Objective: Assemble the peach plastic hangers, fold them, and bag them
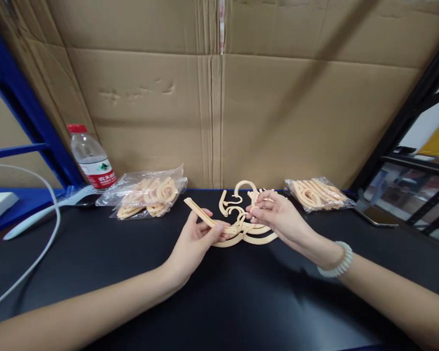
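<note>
Between the fingers and thumb of my left hand [201, 231] is a long beige plastic hanger arm [199, 209], grooved along its length and tilted up to the left. My right hand [278, 212] pinches the lower end of a curved beige hanger hook [246, 183], which arches up and to the left. Whether the hook and the arm are joined is unclear. Behind and below my hands lie beige folding hangers [261, 240] and loose hanger parts [223, 202] on the black table [227, 302], partly hidden by my fingers.
Clear plastic bags of beige hanger parts lie at the back left [149, 195] and back right [316, 194]. A red-capped water bottle [93, 158] stands at the left. Near the right bag lies a phone-like flat object [376, 217]. A white cable [56, 214] loops on the left; cardboard [149, 107] walls the back.
</note>
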Tool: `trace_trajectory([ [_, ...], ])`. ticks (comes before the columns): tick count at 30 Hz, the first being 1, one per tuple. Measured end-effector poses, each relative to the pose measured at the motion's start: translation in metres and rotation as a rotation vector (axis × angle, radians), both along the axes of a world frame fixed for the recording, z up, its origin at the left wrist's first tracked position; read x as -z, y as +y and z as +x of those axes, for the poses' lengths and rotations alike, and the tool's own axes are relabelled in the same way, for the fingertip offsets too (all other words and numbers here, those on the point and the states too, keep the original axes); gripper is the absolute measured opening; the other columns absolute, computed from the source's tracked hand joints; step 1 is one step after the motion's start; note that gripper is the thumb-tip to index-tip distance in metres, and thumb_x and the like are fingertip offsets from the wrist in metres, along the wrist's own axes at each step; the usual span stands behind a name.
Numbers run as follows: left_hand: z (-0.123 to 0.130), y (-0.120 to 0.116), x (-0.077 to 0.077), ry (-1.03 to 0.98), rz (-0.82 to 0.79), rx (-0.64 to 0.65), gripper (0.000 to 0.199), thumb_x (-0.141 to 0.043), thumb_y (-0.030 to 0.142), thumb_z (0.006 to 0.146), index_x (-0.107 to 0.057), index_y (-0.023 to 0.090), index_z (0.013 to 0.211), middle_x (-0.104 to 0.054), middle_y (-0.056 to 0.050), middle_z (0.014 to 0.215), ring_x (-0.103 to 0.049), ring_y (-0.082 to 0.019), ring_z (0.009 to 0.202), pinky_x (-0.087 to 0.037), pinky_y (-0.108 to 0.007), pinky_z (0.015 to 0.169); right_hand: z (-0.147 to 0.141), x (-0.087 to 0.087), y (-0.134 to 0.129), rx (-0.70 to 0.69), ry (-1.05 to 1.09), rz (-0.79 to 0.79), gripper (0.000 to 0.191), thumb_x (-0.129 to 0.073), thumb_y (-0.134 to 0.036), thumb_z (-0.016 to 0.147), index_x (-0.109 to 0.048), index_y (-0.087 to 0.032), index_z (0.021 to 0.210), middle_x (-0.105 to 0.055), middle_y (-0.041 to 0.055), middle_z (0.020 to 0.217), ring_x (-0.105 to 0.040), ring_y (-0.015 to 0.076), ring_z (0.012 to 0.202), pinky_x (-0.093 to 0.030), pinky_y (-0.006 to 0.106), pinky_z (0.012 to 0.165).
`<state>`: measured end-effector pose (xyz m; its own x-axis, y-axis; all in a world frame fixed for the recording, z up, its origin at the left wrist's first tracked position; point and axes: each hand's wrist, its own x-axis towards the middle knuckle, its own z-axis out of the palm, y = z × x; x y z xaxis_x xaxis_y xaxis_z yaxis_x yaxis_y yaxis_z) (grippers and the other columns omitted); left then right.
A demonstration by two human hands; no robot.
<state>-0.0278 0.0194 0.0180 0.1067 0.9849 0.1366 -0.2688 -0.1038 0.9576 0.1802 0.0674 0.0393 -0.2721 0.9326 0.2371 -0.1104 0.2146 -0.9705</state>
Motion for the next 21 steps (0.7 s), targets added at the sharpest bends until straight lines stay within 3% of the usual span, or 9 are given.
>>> trace_trajectory([
  [4,0.001,-0.001,0.004,0.080,0.065,-0.013,0.050,-0.081,0.027,0.070,-0.040,0.022,0.099,-0.075,-0.004,0.088,-0.072,-0.020,0.087,-0.057,-0.033,0.083,-0.002,0.007,-0.011,-0.073,0.181,-0.182,0.030,-0.083,-0.028,0.067,-0.064,-0.019,0.089,-0.070,0.0032,0.091,-0.070,0.0201,0.091,-0.058,0.031,0.079],
  [7,0.001,-0.004,0.008,0.098,0.102,-0.051,0.044,-0.078,0.024,0.072,-0.041,0.022,0.096,-0.073,-0.002,0.088,-0.071,-0.018,0.087,-0.057,-0.033,0.083,-0.005,0.010,-0.014,-0.098,0.200,-0.202,0.021,-0.080,-0.030,0.072,-0.065,-0.018,0.082,-0.071,0.0045,0.094,-0.069,0.0211,0.099,-0.057,0.030,0.081],
  [10,0.001,-0.006,0.009,0.107,0.134,-0.062,0.039,-0.076,0.022,0.074,-0.043,0.022,0.094,-0.072,-0.001,0.088,-0.071,-0.017,0.087,-0.057,-0.032,0.083,-0.008,0.014,-0.017,-0.098,0.189,-0.199,0.021,-0.079,-0.030,0.074,-0.066,-0.020,0.087,-0.073,0.0052,0.095,-0.067,0.0213,0.104,-0.056,0.028,0.079],
  [14,0.002,-0.011,0.008,0.108,0.181,-0.056,0.034,-0.075,0.020,0.077,-0.044,0.021,0.092,-0.071,0.000,0.088,-0.071,-0.016,0.086,-0.057,-0.031,0.083,-0.011,0.019,-0.019,-0.122,0.154,-0.240,0.023,-0.082,-0.026,0.071,-0.066,-0.020,0.086,-0.074,0.0055,0.097,-0.070,0.0197,0.094,-0.056,0.026,0.072],
  [17,0.002,-0.014,0.007,0.120,0.210,-0.057,0.031,-0.073,0.020,0.078,-0.045,0.022,0.091,-0.070,-0.001,0.088,-0.071,-0.017,0.087,-0.058,-0.033,0.083,-0.012,0.019,-0.021,-0.165,0.116,-0.227,0.018,-0.082,-0.025,0.070,-0.069,-0.018,0.080,-0.072,0.0065,0.105,-0.069,0.0175,0.090,-0.056,0.027,0.077],
  [21,0.002,-0.017,0.008,0.147,0.228,-0.051,0.026,-0.072,0.023,0.080,-0.047,0.022,0.088,-0.069,-0.002,0.089,-0.070,-0.022,0.094,-0.057,-0.038,0.088,-0.013,0.013,-0.024,-0.266,0.088,-0.241,0.016,-0.080,-0.028,0.073,-0.071,-0.016,0.078,-0.070,0.0074,0.101,-0.068,0.0186,0.092,-0.057,0.030,0.080],
])
